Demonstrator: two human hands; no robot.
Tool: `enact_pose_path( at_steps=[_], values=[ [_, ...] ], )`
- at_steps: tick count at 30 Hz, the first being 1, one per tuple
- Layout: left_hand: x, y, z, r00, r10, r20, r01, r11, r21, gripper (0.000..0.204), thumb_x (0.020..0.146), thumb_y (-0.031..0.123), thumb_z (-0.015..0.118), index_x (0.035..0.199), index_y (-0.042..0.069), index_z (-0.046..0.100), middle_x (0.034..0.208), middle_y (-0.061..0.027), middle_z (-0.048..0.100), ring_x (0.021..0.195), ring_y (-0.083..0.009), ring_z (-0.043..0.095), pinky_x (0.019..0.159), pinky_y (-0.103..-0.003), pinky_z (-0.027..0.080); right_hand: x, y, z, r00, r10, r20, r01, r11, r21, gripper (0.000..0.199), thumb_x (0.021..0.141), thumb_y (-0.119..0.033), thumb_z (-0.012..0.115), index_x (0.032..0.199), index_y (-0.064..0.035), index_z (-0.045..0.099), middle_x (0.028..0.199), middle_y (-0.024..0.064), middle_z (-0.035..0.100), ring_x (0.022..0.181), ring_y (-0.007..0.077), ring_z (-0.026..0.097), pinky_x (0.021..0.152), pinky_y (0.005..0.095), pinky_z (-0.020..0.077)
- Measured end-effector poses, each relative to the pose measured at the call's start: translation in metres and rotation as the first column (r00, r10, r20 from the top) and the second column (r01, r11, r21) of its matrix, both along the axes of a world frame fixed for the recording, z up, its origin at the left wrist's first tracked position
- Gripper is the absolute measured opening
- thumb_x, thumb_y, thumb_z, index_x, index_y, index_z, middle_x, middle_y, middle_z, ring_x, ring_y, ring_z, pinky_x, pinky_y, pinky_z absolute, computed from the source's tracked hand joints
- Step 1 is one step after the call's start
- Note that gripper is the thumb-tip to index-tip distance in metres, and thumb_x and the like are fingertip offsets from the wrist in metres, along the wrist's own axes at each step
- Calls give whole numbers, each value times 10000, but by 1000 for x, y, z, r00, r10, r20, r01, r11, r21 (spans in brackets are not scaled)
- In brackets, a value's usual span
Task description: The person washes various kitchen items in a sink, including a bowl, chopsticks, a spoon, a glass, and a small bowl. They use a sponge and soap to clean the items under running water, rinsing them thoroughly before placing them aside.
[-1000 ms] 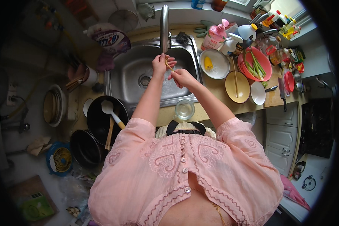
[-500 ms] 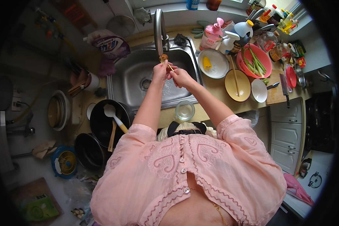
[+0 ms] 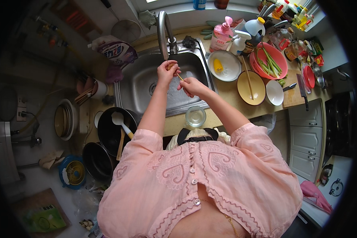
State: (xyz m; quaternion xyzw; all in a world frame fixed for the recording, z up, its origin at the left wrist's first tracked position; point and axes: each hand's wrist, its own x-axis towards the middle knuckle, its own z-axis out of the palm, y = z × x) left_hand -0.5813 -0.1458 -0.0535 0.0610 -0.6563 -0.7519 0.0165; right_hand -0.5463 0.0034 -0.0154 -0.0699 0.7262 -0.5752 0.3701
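Upper centre: left hand (image 3: 167,71) and right hand (image 3: 190,85) grip a thin stick (image 3: 179,77) under the faucet (image 3: 162,29); rinsing apparently underway.

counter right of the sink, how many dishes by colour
white plate: 1
yellow bowl: 1
white bowl: 1
pink colander: 1
total: 4
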Motion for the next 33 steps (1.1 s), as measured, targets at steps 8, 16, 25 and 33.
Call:
enact_pose_path(
  at_steps=[8,16,25,33],
  values=[
    [-3,4,2,996,49,78,-74,929,363,232,871,197,528,872,-30,573,820,-144,630,697,-204,638,614,-272,543,-6,2,3,996,-79,-33,78,997,-24,307,899,-237,395,769,-33,585,476,1,461,396,82,438,364,227,341],
    [-1,-10,4,967,134,215,-185,954,236,230,859,176,548,856,-53,551,815,-167,622,689,-226,634,634,-299,545,-2,-11,-2,998,-35,-59,31,998,-60,312,886,-247,415,749,-32,596,474,27,488,388,102,461,355,240,362],
    [17,11,11,973,-64,223,-62,855,514,156,889,87,447,1010,-11,451,913,-209,608,760,-245,624,576,-308,539,-19,-27,-7,989,-98,-110,98,995,-10,322,907,-270,381,754,-42,549,477,-7,460,389,78,430,373,216,357],
    [6,-11,10,992,5,123,-31,978,208,188,823,137,594,951,32,503,786,-119,622,593,-192,630,492,-276,520,-4,-7,-4,1000,2,-13,-3,997,-75,315,898,-252,394,773,-35,584,468,1,459,400,80,435,381,223,354]
  ],
)
